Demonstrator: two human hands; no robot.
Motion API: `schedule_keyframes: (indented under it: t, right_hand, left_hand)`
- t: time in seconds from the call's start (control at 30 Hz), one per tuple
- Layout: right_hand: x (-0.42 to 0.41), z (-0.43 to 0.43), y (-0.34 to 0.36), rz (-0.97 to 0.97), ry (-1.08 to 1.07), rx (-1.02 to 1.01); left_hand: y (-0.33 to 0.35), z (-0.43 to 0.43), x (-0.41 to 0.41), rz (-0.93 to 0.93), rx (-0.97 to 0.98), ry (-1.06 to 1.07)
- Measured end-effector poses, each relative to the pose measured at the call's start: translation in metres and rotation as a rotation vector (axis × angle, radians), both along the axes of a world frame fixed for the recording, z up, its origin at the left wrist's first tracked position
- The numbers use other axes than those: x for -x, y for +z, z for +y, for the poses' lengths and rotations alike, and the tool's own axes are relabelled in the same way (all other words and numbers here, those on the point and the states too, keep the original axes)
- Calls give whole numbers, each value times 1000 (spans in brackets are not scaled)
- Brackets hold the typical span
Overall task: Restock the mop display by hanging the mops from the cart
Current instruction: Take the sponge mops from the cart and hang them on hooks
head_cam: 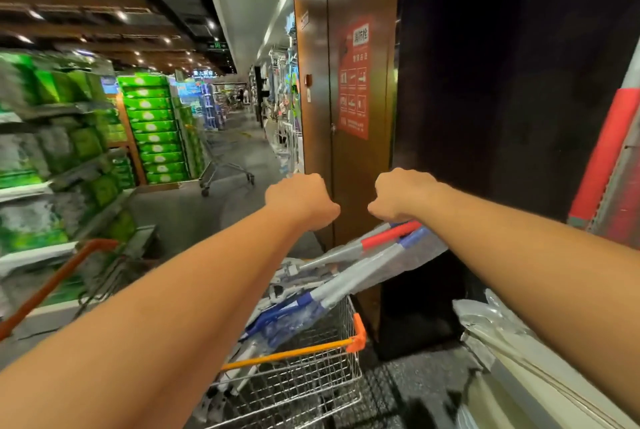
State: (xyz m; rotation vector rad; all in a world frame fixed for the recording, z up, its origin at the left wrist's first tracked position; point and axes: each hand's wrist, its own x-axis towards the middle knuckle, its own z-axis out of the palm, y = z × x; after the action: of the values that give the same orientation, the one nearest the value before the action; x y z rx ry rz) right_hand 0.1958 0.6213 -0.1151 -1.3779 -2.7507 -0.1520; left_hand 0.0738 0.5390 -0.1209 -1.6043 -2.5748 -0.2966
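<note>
A wire shopping cart point(311, 390) with an orange handle bar stands low in the middle. Several mops point(349, 276) lie slanted in it, with grey shafts, red and blue grips and clear plastic wrap. Their upper ends reach just under my right wrist. My left hand point(300, 199) and my right hand point(401, 194) are stretched out side by side above the mops, backs towards me, fingers curled into fists. Nothing shows in either hand; the fingers themselves are hidden.
Straight ahead is a brown cabinet door point(349, 169) with a red sign point(354, 79). Green-packed shelves point(62, 151) line the left. A second orange-handled cart point(59, 281) is at lower left, another cart point(225, 158) up the aisle. Wrapped goods point(491, 328) and a red-and-grey pole point(602, 165) are on the right.
</note>
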Motion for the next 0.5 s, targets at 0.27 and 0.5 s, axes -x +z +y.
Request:
schedule_keyframes:
  t: [0.27,0.5]
  right_hand:
    - [52,2,-40,-61,186,97]
    - [113,3,-73,-90,268,145]
  left_hand:
    - [-53,-14,28,-2,31,198]
    - [-91,-31,80,24,27,298]
